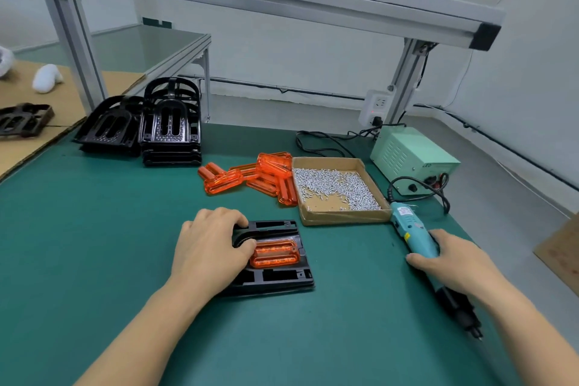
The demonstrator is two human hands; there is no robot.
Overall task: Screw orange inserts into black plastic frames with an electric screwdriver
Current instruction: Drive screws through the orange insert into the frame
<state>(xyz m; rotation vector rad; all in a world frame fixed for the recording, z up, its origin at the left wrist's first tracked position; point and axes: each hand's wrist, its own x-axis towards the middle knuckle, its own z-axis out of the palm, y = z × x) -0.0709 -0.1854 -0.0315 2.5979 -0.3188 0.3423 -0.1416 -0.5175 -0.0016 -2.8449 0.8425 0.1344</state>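
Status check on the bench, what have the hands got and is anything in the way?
Left hand steadies black frame, orange insert seated. Right hand grips electric screwdriver lying on mat. No obstruction.

The left hand (209, 249) covers the left part of the black frame (275, 273) and the left end of the orange insert (277, 254) seated in it. Right of that frame, the right hand (451, 263) hides the middle of the electric screwdriver (413, 229); its bit tip blurs out. Screws (338, 188) behind the frame are too small to tell apart.
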